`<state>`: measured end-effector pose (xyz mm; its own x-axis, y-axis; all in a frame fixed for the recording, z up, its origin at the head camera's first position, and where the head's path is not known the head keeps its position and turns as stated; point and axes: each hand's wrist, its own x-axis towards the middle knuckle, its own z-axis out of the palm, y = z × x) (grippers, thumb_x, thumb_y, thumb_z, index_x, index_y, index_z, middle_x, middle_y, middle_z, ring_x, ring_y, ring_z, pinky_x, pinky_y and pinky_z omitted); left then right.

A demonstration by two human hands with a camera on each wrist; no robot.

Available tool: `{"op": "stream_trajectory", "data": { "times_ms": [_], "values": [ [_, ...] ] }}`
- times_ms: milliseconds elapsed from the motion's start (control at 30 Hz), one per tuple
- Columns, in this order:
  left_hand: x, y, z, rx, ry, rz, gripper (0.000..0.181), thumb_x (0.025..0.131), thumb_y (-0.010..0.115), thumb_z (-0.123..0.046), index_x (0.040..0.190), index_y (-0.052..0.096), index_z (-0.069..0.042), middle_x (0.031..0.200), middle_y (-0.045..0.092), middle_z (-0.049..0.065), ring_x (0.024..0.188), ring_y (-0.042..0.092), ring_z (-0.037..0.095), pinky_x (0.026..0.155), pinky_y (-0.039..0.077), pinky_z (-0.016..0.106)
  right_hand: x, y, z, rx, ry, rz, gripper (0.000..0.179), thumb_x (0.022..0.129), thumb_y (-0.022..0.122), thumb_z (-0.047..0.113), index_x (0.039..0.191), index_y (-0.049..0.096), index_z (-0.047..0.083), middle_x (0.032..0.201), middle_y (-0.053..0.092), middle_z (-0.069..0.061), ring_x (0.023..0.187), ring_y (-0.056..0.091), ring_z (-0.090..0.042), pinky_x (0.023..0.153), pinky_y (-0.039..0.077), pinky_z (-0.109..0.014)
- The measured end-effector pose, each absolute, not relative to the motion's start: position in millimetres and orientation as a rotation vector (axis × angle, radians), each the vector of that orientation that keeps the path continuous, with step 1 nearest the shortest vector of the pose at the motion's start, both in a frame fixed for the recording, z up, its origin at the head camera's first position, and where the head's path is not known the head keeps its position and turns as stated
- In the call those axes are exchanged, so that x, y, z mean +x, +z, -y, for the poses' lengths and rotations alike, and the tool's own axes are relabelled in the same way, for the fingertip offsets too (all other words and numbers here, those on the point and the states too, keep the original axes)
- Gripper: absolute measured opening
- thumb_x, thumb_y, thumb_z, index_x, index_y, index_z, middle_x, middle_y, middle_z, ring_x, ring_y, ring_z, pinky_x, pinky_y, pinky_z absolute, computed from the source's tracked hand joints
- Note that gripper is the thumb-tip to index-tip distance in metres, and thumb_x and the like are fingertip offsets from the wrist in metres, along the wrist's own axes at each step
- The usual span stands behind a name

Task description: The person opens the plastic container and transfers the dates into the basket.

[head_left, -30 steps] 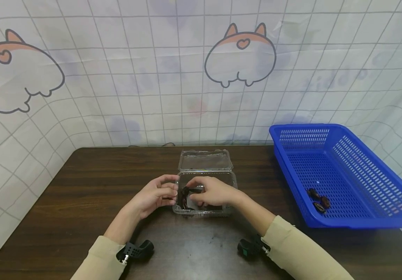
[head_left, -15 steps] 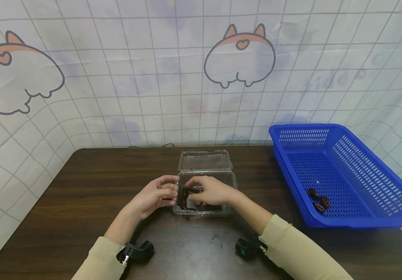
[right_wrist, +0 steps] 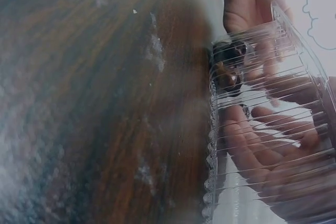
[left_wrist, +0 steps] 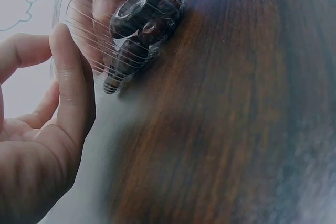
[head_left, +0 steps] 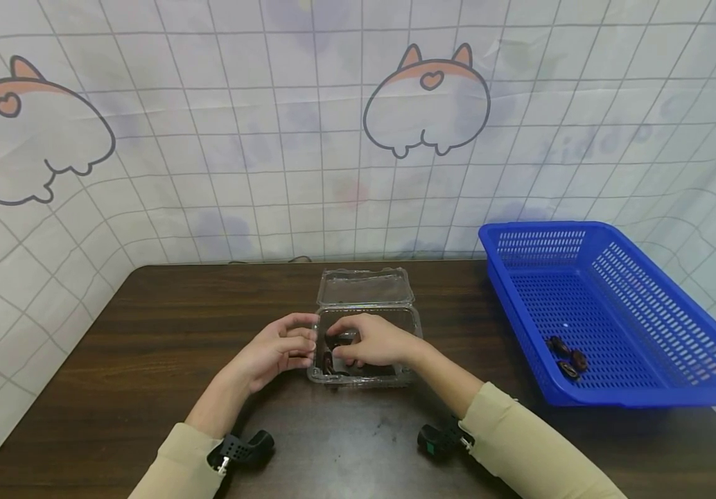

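A clear plastic clamshell box (head_left: 364, 380) sits on the table with its lid (head_left: 367, 286) folded back. Inside its left end lie several dark brown dates (left_wrist: 128, 56), seen through the ribbed wall in both wrist views. My right hand (head_left: 379, 342) reaches down into the box; its thumb and forefinger are curled around a dark date (head_left: 343, 337), partly hidden by the fingers. Along the box's left side, my left hand (head_left: 279, 346) touches the wall and rim with relaxed fingers.
At the right of the table stands a blue perforated basket (head_left: 620, 396) with three dates (head_left: 568, 357) in its near left corner. The brown wooden table (head_left: 164, 333) backs onto a wall covered by a white grid-patterned cloth (head_left: 283, 173).
My right fingers shift slightly left inside the box, and the dates near their tips change position. The left hand stays at the box's side; the basket and its dates stay put.
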<state>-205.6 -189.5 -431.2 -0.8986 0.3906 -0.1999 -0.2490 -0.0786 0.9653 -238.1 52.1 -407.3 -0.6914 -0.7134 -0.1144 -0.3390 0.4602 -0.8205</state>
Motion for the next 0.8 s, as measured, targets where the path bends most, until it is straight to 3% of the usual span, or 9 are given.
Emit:
{"op": "stream_trajectory", "data": {
  "times_ms": [167, 400, 800],
  "values": [
    [-205.7, -430.9, 189.6, 0.157, 2.025, -1.783, 0.058, 0.098, 0.06, 0.0, 0.151, 0.036, 0.001, 0.107, 0.06, 0.008, 0.081, 0.065, 0.015, 0.076, 0.059, 0.029, -239.1, -409.1, -52.1, -0.897, -1.13, -2.241, 0.037, 0.101, 0.067, 0.017, 0.135, 0.062, 0.005, 0.09, 0.071, -0.007, 0.073, 0.07, -0.025, 0.062, 0.056, -0.03],
    [-205.1, -431.2, 189.5, 0.163, 2.028, -1.778, 0.058, 0.099, 0.059, 0.001, 0.151, 0.035, 0.002, 0.105, 0.061, 0.007, 0.08, 0.065, 0.015, 0.076, 0.059, 0.029, -240.4, -412.5, -50.8, -0.948, -1.131, -2.235, 0.033, 0.098, 0.068, 0.011, 0.13, 0.065, 0.005, 0.123, 0.066, -0.008, 0.072, 0.069, -0.023, 0.063, 0.057, -0.031],
    [-205.4, -433.8, 189.4, 0.166, 2.034, -1.784, 0.058, 0.099, 0.06, -0.001, 0.151, 0.035, 0.002, 0.105, 0.06, 0.007, 0.08, 0.065, 0.014, 0.076, 0.059, 0.029, -240.1, -412.1, -52.2, -0.953, -1.075, -2.319, 0.032, 0.092, 0.073, 0.004, 0.124, 0.069, 0.001, 0.106, 0.066, -0.005, 0.075, 0.067, -0.012, 0.063, 0.055, -0.026]
  ]
}}
